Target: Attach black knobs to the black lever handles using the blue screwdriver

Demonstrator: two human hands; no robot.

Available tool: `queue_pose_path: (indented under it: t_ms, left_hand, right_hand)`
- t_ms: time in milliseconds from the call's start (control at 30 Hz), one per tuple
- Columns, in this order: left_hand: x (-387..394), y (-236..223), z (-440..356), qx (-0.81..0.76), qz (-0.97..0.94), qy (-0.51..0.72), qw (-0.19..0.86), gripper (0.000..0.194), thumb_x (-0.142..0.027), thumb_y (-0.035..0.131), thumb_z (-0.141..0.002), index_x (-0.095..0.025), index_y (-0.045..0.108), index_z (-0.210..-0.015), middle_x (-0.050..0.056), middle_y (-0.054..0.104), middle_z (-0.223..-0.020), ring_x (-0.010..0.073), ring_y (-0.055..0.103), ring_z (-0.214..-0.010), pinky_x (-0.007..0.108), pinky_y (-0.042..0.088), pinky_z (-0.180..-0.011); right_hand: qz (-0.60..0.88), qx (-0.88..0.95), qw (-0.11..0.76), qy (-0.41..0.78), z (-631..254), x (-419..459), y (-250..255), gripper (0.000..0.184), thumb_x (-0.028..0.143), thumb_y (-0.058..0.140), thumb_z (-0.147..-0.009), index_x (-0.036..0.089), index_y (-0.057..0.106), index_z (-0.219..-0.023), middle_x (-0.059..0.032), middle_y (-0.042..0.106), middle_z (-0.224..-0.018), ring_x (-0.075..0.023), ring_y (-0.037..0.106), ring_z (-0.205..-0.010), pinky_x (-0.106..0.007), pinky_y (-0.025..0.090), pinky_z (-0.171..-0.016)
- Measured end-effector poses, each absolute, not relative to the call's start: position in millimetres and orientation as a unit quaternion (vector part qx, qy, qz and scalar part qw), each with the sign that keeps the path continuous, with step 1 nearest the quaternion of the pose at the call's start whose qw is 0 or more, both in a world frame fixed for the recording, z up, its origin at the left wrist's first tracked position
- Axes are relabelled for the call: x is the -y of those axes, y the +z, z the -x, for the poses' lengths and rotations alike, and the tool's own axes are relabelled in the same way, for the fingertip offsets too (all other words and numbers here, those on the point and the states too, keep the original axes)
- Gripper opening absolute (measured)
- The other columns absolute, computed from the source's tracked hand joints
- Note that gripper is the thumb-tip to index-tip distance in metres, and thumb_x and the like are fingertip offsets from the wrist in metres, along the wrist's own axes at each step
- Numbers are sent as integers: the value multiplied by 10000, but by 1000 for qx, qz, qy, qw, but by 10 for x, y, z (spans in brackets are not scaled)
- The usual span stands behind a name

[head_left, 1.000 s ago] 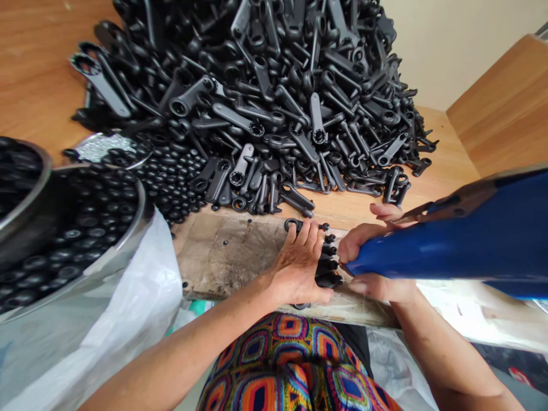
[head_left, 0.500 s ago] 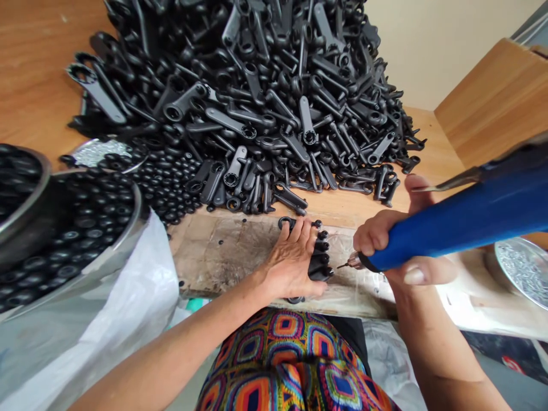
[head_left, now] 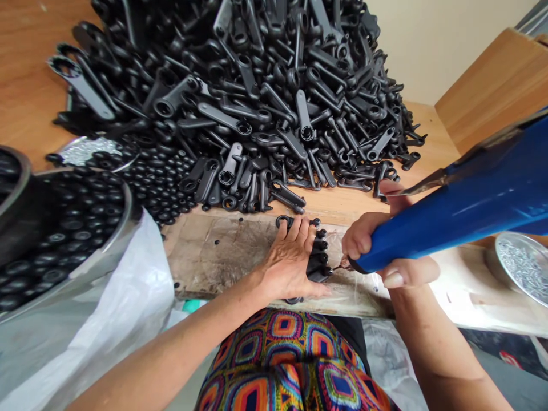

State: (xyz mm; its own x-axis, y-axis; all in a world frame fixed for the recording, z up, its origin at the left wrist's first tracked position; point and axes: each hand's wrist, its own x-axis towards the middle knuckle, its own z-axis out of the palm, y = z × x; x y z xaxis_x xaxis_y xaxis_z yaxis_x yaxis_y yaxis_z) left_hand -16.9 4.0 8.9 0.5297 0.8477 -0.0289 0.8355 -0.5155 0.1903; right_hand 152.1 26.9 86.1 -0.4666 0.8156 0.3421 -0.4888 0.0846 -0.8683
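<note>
Spread across a side-by-side row of black crank handles [head_left: 317, 266], my left hand [head_left: 286, 260] presses them to the board, thumb on the near side and fingers on the far side. Small black knobs show at their right ends. My right hand [head_left: 405, 274] is wrapped round a blue power screwdriver [head_left: 454, 208], held nearly level and pointing left. Its thin bit reaches the end of one of the nearer handles in the row. Whether the bit sits in a screw is too small to tell.
Behind the board [head_left: 201, 260] rises a big pile of black crank handles [head_left: 257, 103]. Loose black knobs [head_left: 158, 182] lie left of it, by a metal basin [head_left: 128, 200] full of knobs. A bowl of screws [head_left: 524, 268] stands at right, a dish of silvery pieces [head_left: 88, 151] at left.
My right hand has moved the screwdriver left, bringing its bit from just short of the row to a handle's end. The left hand stays over the handles.
</note>
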Motion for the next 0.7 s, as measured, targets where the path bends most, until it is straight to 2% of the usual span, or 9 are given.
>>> queue_pose_path:
  t_ms: [233,600,700]
  left_hand:
    - [-44,80,171,-485,-871,28,79,1206,-860,393,-527,7,262,-1354,281,149,-1452,401,49,-1348,534,5,-1057]
    - [-39,82,171,-487,-868,26,90,1194,-847,403,-532,-5,242,-1362,269,155,-1454,397,39,-1350,532,-2,-1056]
    - [-41,78,169,-485,-870,31,87,1205,-849,399,-535,10,232,-1363,273,152,-1453,400,33,-1348,530,-3,-1058]
  right_hand:
    - [167,558,494,646,-1495,-250,894,730,244,757,-580,360,396,-1204,48,531,-648,-156,530,-545,-286,441,-464]
    - [206,568,492,627,-1514,-222,908,766,312,779,-555,374,379,-1204,47,519,-620,-166,537,-530,-301,458,-489]
    - [187,565,492,635,-1494,-235,893,756,282,780,-552,374,391,-1193,48,526,-626,-162,534,-526,-295,455,-482]
